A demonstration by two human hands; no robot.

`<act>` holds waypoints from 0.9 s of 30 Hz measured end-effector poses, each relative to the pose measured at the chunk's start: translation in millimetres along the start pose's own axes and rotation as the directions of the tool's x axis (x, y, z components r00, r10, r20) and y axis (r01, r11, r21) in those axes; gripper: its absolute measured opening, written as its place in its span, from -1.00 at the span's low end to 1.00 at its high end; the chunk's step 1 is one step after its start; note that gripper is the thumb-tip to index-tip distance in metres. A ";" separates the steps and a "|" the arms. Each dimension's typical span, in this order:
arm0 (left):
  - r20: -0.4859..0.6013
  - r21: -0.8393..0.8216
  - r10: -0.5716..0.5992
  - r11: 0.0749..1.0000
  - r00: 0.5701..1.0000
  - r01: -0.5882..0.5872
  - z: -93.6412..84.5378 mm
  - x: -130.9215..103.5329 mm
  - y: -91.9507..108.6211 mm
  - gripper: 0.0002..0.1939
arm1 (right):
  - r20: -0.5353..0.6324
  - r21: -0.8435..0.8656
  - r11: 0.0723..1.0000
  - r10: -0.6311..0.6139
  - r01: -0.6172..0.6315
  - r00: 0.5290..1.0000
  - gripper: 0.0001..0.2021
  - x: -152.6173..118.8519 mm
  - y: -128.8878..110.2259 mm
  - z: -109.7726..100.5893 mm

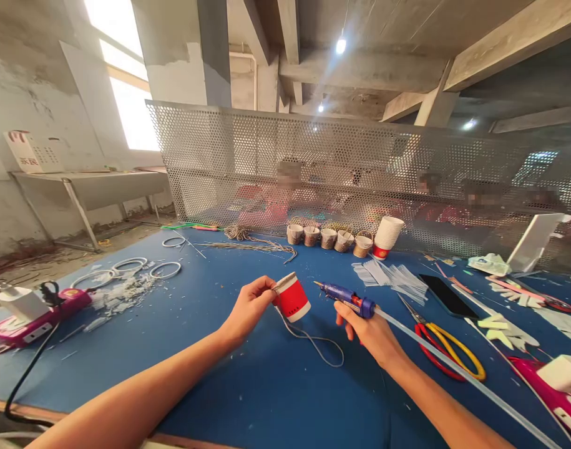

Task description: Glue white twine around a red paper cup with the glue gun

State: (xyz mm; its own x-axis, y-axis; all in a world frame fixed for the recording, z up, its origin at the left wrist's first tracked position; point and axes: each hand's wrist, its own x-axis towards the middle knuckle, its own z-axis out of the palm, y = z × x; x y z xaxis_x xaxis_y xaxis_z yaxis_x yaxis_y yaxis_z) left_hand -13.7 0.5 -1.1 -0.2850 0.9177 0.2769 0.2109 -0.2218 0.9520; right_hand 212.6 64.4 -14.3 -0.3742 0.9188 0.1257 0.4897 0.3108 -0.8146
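My left hand [254, 304] pinches the rim of a red and white paper cup [294, 299], which is tilted on its side above the table. A thin grey cord [320, 342] trails from the cup in a loop. In my right hand [360, 327] is a blue glue gun [344, 295], its nozzle pointing left toward the cup without touching it. A long clear glue stick [435, 349] runs out of the gun's back end toward the lower right.
Small cord-wrapped cups [328, 239] and a cup stack [388, 236] line the back by a perforated metal screen [248, 162]. Scissors [448, 349], a phone [447, 296] and clear strips [392, 277] lie right. Power strips [74, 302] and white rings [166, 270] are left.
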 end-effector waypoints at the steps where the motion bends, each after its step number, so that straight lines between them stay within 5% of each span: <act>1: -0.010 0.012 -0.003 1.000 1.000 0.003 -0.5 0.9 -0.1 -0.90 | -0.015 -0.053 0.998 0.016 -0.017 1.000 -0.52 6.8 4.6 0.3; 7: 0.010 -0.010 -0.034 0.999 0.999 0.034 1.1 -0.3 1.0 -0.91 | -0.023 -0.237 0.971 0.010 -0.015 1.000 -0.58 38.7 33.4 0.8; 11: -0.016 -0.035 -0.036 0.999 0.999 0.036 1.8 -1.8 3.3 -0.88 | 0.029 -0.324 0.946 -0.014 0.022 0.999 -0.60 35.3 25.3 -14.6; 15: -0.085 -0.080 -0.028 0.997 0.996 0.021 1.8 -0.1 2.6 -0.84 | 0.027 -0.641 0.767 0.071 -0.038 0.997 -0.54 18.3 5.4 -39.3; 17: -0.117 -0.109 -0.034 0.994 0.993 0.021 2.1 1.2 1.3 -0.83 | 0.132 -0.684 0.729 0.168 -0.034 0.977 -0.48 9.7 -0.6 -49.0; 20: -0.131 -0.132 -0.050 0.991 0.990 0.032 2.9 1.9 -0.8 -0.82 | 0.431 -0.508 0.861 0.224 0.029 0.874 -0.51 0.1 -5.0 -52.1; 23: -0.105 -0.156 -0.077 0.986 0.991 0.060 5.0 -0.2 -1.7 -0.79 | 0.596 -0.253 0.962 0.072 0.102 0.800 -0.64 -6.0 -9.6 -37.7; 27: -0.020 -0.192 -0.101 0.977 0.995 0.095 10.7 -7.3 -0.2 -0.75 | 0.370 -0.028 0.924 -0.344 0.381 0.863 -0.85 -12.1 -17.1 -3.9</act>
State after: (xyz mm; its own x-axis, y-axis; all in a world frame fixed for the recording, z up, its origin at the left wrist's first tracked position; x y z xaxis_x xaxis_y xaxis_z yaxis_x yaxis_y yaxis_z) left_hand -1.7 -2.6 -4.7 -0.3235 0.9286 0.1819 -0.0011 -0.1926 0.9813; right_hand 211.8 49.0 0.3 -0.7829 0.5959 0.1791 0.3325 0.6440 -0.6890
